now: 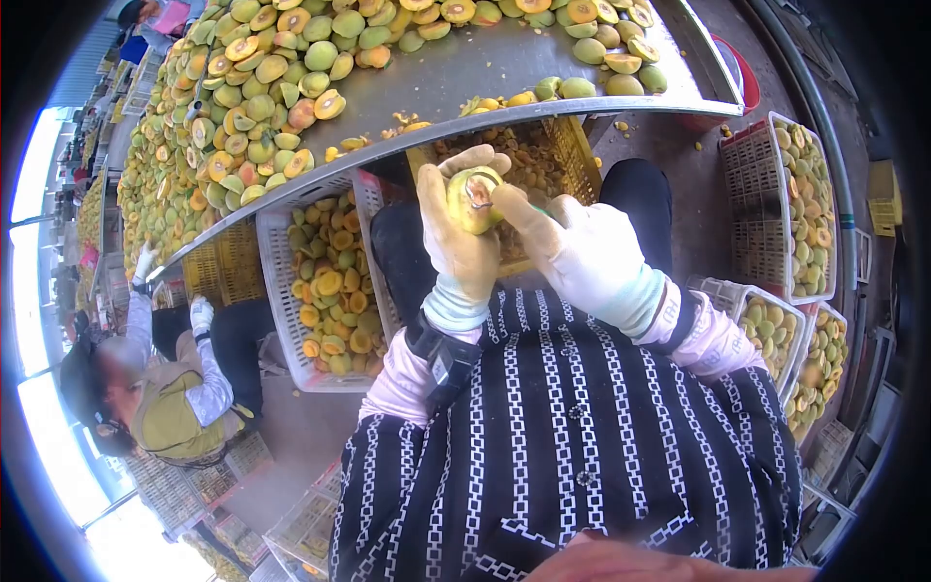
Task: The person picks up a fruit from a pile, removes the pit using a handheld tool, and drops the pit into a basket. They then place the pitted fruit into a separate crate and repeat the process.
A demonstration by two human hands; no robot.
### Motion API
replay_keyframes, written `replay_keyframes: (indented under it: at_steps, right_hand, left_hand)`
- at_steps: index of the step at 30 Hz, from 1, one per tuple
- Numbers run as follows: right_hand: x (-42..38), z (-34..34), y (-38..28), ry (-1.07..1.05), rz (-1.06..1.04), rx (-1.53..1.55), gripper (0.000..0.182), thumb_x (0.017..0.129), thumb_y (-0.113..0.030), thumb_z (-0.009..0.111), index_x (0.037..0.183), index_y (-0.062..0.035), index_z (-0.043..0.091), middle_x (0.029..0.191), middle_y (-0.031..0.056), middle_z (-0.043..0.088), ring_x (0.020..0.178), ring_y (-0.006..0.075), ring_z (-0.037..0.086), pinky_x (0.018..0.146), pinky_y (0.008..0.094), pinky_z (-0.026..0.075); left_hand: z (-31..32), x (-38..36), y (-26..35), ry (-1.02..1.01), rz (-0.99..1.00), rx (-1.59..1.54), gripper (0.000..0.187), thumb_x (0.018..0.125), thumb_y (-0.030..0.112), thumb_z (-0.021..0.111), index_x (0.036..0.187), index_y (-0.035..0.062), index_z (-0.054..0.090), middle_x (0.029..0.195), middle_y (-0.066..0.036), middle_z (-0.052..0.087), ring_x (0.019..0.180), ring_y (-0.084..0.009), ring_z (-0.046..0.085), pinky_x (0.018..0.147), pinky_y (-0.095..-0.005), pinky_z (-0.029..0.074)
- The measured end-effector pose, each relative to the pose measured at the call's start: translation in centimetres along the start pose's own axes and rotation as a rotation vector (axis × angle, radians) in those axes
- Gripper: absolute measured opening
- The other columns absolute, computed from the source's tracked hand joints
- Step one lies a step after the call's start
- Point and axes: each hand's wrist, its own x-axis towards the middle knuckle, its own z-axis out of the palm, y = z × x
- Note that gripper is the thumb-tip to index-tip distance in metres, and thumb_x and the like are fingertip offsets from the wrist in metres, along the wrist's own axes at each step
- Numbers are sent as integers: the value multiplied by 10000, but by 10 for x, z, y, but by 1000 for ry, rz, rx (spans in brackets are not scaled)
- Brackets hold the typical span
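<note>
My left hand [456, 223], in a stained white glove, is closed round a halved green-yellow fruit [475, 199] with its cut face turned up. The gloved right hand [572, 238] reaches it from the right, fingers bent, and its fingertips are at the cut face. A thin curved metal edge shows on the fruit; the rest of that tool is hidden by the right hand. Beneath both hands is a yellow crate [580, 153] holding small brown and orange pieces. Just beyond them runs the rim of a metal table [436, 128] heaped with halved fruit.
A white crate of fruit [281, 291] stands at my left. More fruit crates [756, 209] are stacked on the right, near a red tub [749, 82]. At the left, a co-worker [179, 407] in gloves sits by the same table. Another person [160, 19] is at the top left.
</note>
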Motion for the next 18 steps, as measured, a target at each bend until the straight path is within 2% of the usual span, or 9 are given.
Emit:
replay_keyframes:
  at_steps: [1,5,7,8,10,11,13,17,18]
  right_hand:
    - [1,0,-1,-28,-12,2,750,792,-226,662,1464,-219,327,729,78,533,538,214,570,457,342,456]
    - [2,2,-4,-150,-24,18,755,805,-240,662,1466,-194,299,742,80,549,563,223,588,478,349,466]
    - [1,5,-5,-159,-23,30,747,807,-238,661,1462,-191,305,740,82,551,567,227,592,479,357,467]
    - [0,7,-5,-168,-19,42,740,808,-236,661,1458,-187,311,738,85,552,571,231,596,480,365,469]
    - [-1,8,-6,-179,-13,74,733,812,-232,659,1456,-184,311,734,88,555,576,239,598,488,373,474]
    - [-2,9,-6,-183,-5,105,727,816,-229,656,1454,-181,311,730,91,557,580,246,600,496,381,479]
    - [-1,12,-6,-205,7,165,709,822,-210,647,1449,-176,318,732,97,565,590,261,605,512,388,486]
    - [-3,30,4,-180,19,323,637,834,-147,618,1418,-152,366,742,107,583,625,300,615,558,398,503]
    - [0,30,5,-231,61,362,593,832,-122,607,1389,-154,407,782,127,610,671,322,630,588,415,509]
  left_hand:
    - [2,0,0,66,10,11,513,1016,414,290,1091,-28,538,971,-179,640,702,-262,648,675,-346,557]
    - [-8,-1,-3,31,108,306,482,1023,388,281,1078,-28,517,977,-171,630,733,-252,650,669,-334,560]
    - [-7,0,-4,-5,291,640,477,1023,377,283,1084,-36,514,978,-168,627,773,-253,653,675,-332,560]
    - [-9,0,-3,1,287,637,477,1023,377,283,1084,-36,514,978,-168,627,773,-253,653,675,-332,560]
    - [-17,3,1,-80,46,344,500,1018,377,299,1041,-57,546,920,-172,641,804,-245,657,682,-326,562]
    - [-22,6,5,-73,40,340,500,1018,377,299,1041,-57,546,920,-172,641,804,-245,657,682,-326,562]
    - [-32,15,9,-128,-399,-84,549,1011,398,313,978,-75,590,859,-171,655,801,-233,663,677,-316,562]
    - [-44,23,2,-117,-453,20,616,1002,459,315,933,-70,623,853,-171,668,784,-249,673,698,-322,560]
    - [-41,19,2,-72,-409,90,619,1002,480,306,995,-62,605,886,-179,668,841,-258,672,703,-315,560]
